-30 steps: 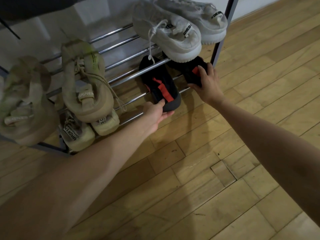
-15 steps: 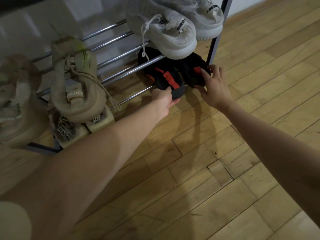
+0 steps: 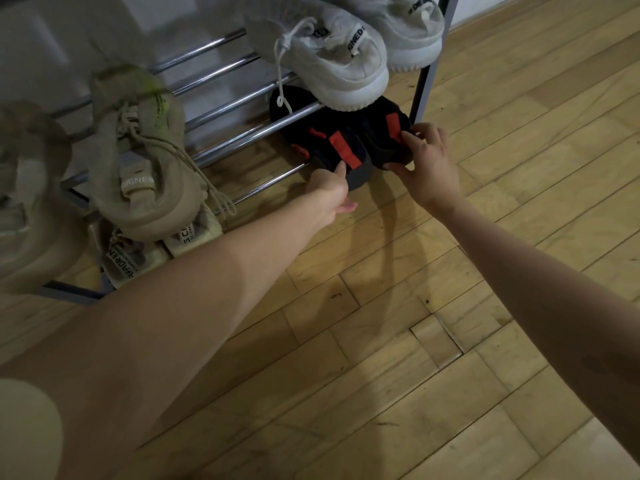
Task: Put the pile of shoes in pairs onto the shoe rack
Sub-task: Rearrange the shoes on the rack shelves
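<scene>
Two black shoes with red straps sit side by side on the lowest tier of the shoe rack (image 3: 242,136). My left hand (image 3: 330,188) grips the heel of the left black shoe (image 3: 325,147), thumb on top, fingers under it. My right hand (image 3: 424,164) holds the heel of the right black shoe (image 3: 384,133), fingers curled over its back and thumb beneath. A white pair (image 3: 339,53) rests on the tier above, its heels overhanging the black shoes.
A beige pair (image 3: 138,161) lies on the upper tier at the left, with another pale pair (image 3: 138,258) under it. The rack's dark right post (image 3: 427,74) stands just beyond my right hand. Wooden floor (image 3: 415,341) fills the foreground.
Both black shoes have slid further back and together under the white pair. My hands have come closer together, following the heels.
</scene>
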`<move>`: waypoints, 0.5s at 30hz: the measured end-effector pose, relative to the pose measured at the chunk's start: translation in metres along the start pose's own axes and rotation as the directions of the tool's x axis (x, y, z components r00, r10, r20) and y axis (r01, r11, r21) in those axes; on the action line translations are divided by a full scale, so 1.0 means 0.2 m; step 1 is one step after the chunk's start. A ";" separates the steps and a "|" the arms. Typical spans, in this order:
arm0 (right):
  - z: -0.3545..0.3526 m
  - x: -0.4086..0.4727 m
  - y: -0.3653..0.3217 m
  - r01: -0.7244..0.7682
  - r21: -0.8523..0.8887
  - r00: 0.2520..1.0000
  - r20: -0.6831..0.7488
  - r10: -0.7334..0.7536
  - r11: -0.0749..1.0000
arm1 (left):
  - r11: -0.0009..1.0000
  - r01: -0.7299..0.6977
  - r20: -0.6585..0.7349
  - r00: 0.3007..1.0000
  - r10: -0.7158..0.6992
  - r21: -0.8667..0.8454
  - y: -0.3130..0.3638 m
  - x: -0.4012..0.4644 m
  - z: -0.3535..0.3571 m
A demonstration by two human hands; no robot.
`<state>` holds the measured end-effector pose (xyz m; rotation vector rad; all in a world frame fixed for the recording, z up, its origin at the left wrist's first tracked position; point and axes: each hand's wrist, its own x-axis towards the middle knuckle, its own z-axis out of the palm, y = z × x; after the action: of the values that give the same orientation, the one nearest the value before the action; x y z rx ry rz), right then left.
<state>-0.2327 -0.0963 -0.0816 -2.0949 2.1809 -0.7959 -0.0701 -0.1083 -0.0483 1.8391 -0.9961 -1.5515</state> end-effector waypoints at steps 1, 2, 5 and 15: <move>0.00 -0.01 -0.02 -0.022 0.003 1.000 0.000 0.022 1.000 | 0.999 -0.007 0.021 1.000 0.007 0.034 -0.01 -0.02 -0.01; 0.01 -0.02 -0.04 -0.045 0.011 0.999 -0.002 0.045 0.999 | 0.997 -0.023 0.039 0.999 0.021 0.067 -0.02 -0.04 -0.02; 0.03 -0.10 -0.10 -0.088 0.014 0.996 -0.017 0.089 0.996 | 0.953 -0.152 0.038 0.988 0.147 0.261 -0.08 -0.14 -0.06; -0.18 -0.32 -0.41 0.150 0.153 0.983 -0.132 -0.131 0.977 | 0.543 -0.618 0.369 0.782 0.503 0.568 -0.22 -0.64 -0.51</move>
<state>-0.1612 -0.0211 -0.0422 -2.1909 1.9594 -1.1011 0.0292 0.0149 0.0125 1.5125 -2.2068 -0.9844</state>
